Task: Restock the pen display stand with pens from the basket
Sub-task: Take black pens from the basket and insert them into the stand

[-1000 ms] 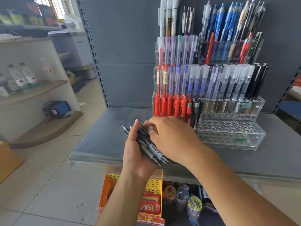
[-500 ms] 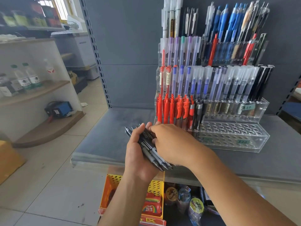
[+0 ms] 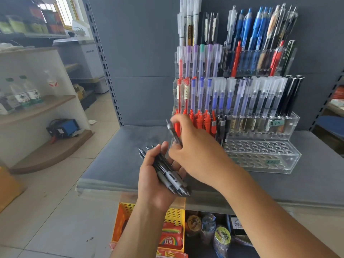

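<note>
**Restocking at the pen rack.** Your left hand point(image 3: 156, 181) lies palm-up over the front edge of the grey shelf point(image 3: 119, 157), fingers curled around a bundle of black pens point(image 3: 168, 175) with pale grips, their ends fanned toward the lower right. Just above it, your right hand point(image 3: 197, 151) pinches a single black pen point(image 3: 174, 134) between thumb and fingertips. That pen is tilted, its upper end blurred in front of the red pens point(image 3: 202, 121) at the left of the rack; whether it touches them cannot be told.

The clear acrylic pen display stand point(image 3: 260, 155) sits on the shelf against the grey back panel, rising in tiers. Its lowest front tier shows rows of round holes with nothing standing in them. On the tier behind, a green price tag point(image 3: 275, 123) is hand-lettered "¥1.0". A second green tag point(image 3: 272, 161) on the front wall carries figures too blurred to read. Two red-capped pens higher up wear barcode stickers point(image 3: 186, 92), their print also illegible.

Below the shelf edge, under your left wrist, stands the yellow basket point(image 3: 176, 214) with perforated walls. Red packets point(image 3: 172, 241) printed with the characters "彩虹" over a rainbow stripe lie in it.

To the far left, water bottles point(image 3: 28, 94) with green-and-white labels stand on a wooden side shelf, their wording too small to make out.
</note>
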`<state>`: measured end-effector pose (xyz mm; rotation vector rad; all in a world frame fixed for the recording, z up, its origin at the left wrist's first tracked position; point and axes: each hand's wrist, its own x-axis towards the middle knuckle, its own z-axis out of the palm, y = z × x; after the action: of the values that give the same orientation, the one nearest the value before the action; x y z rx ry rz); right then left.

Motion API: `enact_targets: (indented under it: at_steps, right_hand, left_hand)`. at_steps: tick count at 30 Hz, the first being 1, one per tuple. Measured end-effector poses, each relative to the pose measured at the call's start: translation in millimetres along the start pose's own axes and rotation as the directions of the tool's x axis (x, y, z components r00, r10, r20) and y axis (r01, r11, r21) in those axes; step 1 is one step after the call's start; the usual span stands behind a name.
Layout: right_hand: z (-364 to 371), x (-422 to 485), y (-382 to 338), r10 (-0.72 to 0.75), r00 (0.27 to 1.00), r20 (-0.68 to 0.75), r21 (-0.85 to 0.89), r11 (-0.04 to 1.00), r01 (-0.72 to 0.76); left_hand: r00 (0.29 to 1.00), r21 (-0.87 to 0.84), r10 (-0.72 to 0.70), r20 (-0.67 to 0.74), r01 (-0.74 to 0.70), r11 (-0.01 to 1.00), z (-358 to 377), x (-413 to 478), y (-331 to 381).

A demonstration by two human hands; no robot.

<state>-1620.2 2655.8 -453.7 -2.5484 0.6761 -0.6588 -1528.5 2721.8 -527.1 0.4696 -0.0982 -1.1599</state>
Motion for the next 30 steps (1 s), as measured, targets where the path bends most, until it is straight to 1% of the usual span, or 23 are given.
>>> enact_targets:
  at_steps: [2,4,7,11,15,18,25,30]
  right_hand:
    - [-10,1,1,0.015,0.998,-0.055,0.145,0.989,-0.007]
    - [-22,0,3,0.026,0.993,-0.116,0.231,0.973,0.002]
    - [-40,-3,8,0.011,0.979,-0.202,0.284,0.958,0.048]
    - [-62,-7,18,0.016,0.956,-0.293,0.335,0.938,0.087]
    - [-77,-10,38,0.04,0.921,-0.388,0.338,0.936,0.102]
    - [-81,-12,50,0.064,0.898,-0.435,0.309,0.948,0.082]
    - [-70,-12,78,0.113,0.88,-0.462,0.242,0.97,0.003]
    - [-57,-12,90,0.123,0.861,-0.494,0.21,0.977,-0.019]
  left_hand:
    - [1.0,-0.002,0.002,0.025,-0.002,1.0,0,0,-1]
    - [0.999,-0.018,-0.01,0.038,0.01,1.0,0,1,0]
    - [1.0,-0.046,-0.011,0.005,0.011,0.999,1,0,0]
    - [1.0,-0.067,-0.008,0.003,0.008,0.998,2,-1,1]
    - [1.0,-0.062,-0.004,0.014,0.005,0.998,2,-1,1]
    - [1.0,-0.056,0.002,0.022,0.0,0.998,3,-1,1]
    - [1.0,-0.045,0.01,0.012,-0.01,0.999,4,-1,-1]
    - [1.0,-0.044,0.009,0.012,-0.009,0.999,4,-1,-1]
